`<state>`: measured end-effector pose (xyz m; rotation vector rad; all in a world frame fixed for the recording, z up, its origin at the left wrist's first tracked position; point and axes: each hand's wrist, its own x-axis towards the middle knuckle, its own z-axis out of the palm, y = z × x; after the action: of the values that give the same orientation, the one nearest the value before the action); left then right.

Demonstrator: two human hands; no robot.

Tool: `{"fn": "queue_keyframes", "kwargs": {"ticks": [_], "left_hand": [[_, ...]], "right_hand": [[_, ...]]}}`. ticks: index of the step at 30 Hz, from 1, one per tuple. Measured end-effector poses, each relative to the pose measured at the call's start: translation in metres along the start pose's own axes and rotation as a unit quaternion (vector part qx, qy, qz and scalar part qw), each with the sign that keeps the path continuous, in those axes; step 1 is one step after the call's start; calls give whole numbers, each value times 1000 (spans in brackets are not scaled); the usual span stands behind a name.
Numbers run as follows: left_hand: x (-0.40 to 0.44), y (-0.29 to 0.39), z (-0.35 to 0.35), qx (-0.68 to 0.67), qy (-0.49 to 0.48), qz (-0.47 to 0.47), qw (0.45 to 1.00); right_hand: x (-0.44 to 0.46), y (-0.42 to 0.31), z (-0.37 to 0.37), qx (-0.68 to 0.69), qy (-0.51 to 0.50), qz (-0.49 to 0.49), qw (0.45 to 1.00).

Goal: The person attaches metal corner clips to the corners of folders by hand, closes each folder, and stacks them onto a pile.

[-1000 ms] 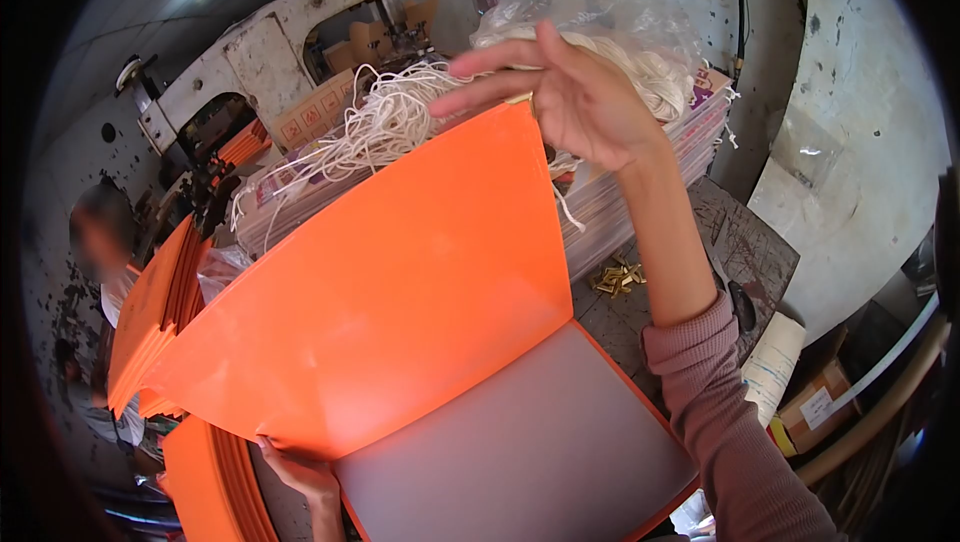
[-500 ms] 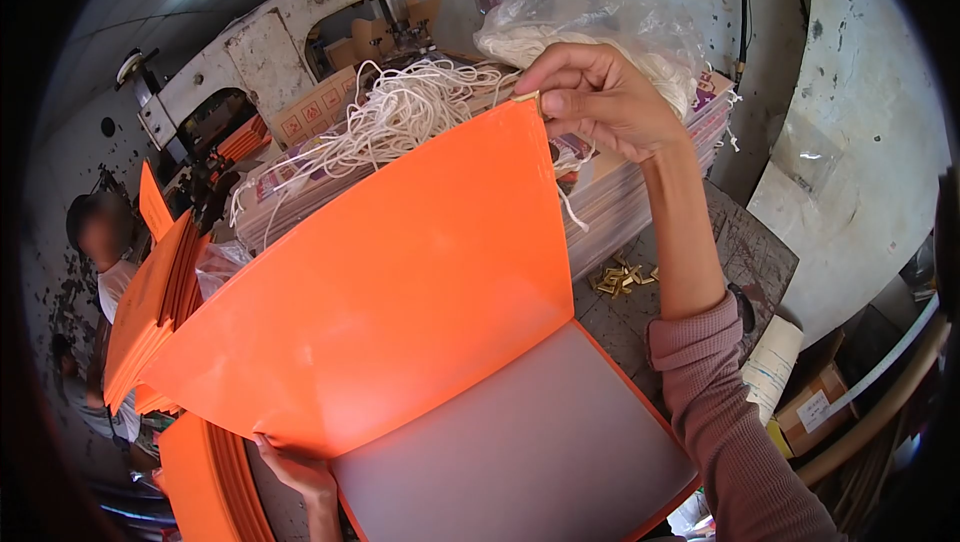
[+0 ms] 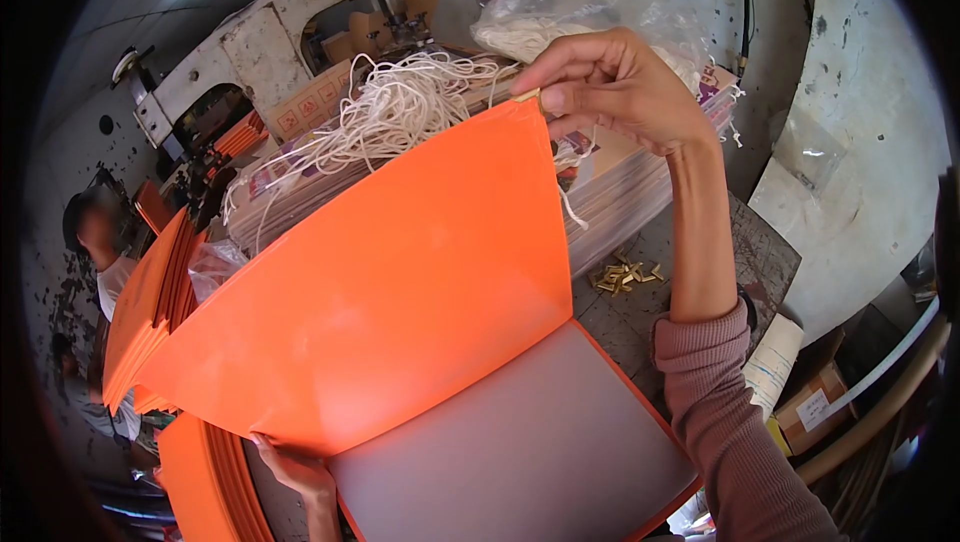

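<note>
An orange folder (image 3: 400, 272) stands half open, its cover raised and its grey inner side (image 3: 520, 452) facing up. At the cover's top corner sits a small gold metal corner piece (image 3: 530, 96), pinched between the thumb and fingers of my right hand (image 3: 625, 92). Low on the left, my left hand (image 3: 300, 472) grips the folder's lower edge, fingers partly hidden behind it. Several loose gold corner pieces (image 3: 625, 277) lie on the worktable (image 3: 765, 252), below my right forearm.
White cord (image 3: 400, 112) lies tangled on a bundle of cardboard behind the cover. Stacks of orange folders (image 3: 215, 477) stand at the left. A machine frame (image 3: 260, 52) rises at the back left, and a person (image 3: 115, 277) is at the far left. A cardboard box (image 3: 815, 407) is at the right.
My right hand has come down from above, fingers spread, to close on the gold piece at the cover's corner. My left hand has stayed at the lower edge.
</note>
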<state>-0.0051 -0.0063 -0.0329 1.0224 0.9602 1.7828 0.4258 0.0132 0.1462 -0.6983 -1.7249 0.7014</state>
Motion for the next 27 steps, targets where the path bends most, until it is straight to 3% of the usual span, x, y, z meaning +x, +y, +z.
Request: {"fn": "queue_keyframes", "kwargs": {"ticks": [8,16,19,27], "left_hand": [[0,1,3,8,-16,17,1000],[-2,2,10,9,41,11,999],[-1,1,7,0,-1,7,1000],[-3,3,12,-4,15,6,1000]], "right_hand": [[1,0,2,-30,4,12,999],[1,6,1,21,-13,0,1000],[0,4,0,20,-22,6,1000],[-4,-8,3,-20,-11,26,999]]}}
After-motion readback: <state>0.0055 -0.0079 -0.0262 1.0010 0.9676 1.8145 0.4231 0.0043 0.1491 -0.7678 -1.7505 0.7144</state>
